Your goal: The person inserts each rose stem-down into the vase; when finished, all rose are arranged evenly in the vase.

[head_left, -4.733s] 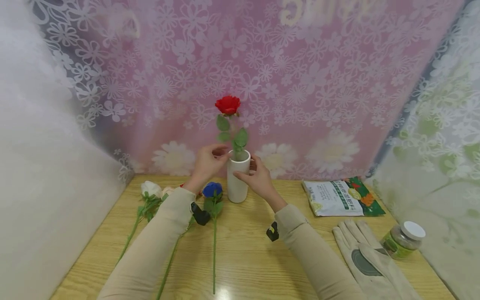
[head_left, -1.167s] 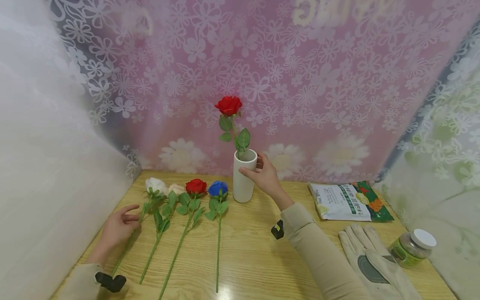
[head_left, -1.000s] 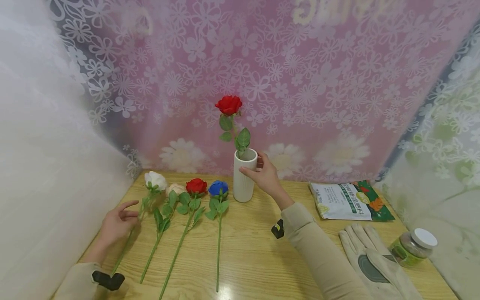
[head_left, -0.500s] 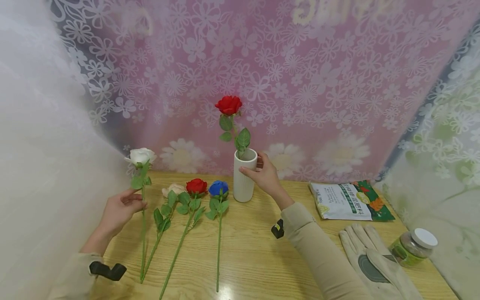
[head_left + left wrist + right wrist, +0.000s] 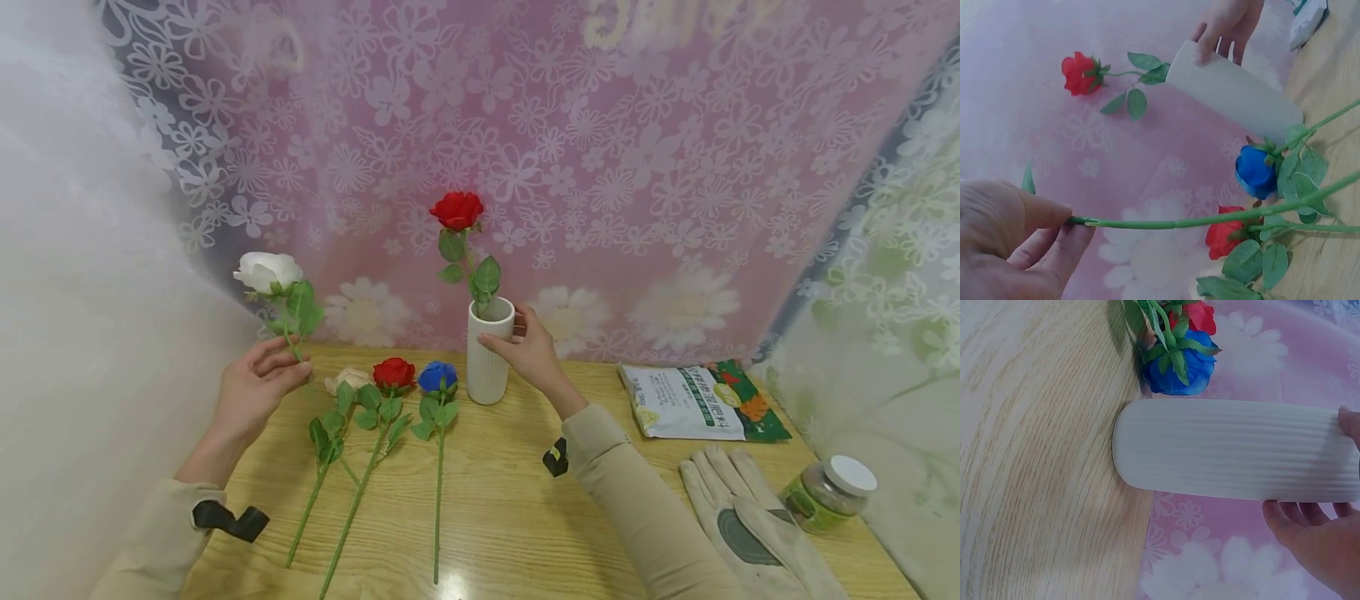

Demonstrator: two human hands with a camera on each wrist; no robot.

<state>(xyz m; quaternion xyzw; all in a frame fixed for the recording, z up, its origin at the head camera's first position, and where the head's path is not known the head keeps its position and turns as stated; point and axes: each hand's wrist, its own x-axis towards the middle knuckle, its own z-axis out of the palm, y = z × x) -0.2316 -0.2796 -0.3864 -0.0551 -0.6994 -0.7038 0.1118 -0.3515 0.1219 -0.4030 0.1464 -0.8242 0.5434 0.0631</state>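
A white rose [image 5: 270, 273] is raised at the left, and my left hand [image 5: 258, 383] pinches its green stem [image 5: 1210, 220] between thumb and fingers just below the leaves. My right hand [image 5: 531, 354] grips the upper part of a white ribbed vase [image 5: 487, 367], thumb at the front and fingers round the far side. The vase stands upright on the table, with one red rose [image 5: 457, 211] in it leaning a little left. Between the hands lie a cream rose [image 5: 348, 381], another red rose [image 5: 393, 373] and a blue rose [image 5: 437, 377], stems toward me.
On the right of the wooden table [image 5: 517, 533] are a white and green printed bag [image 5: 701, 402], a pair of pale work gloves [image 5: 750, 521] and a jar [image 5: 828, 493] with a white lid. A pink flowered curtain [image 5: 600, 183] hangs behind.
My left hand has left the vase area, taken the white rose from the table by its stem and lifted it upright. My right hand keeps its hold on the vase.
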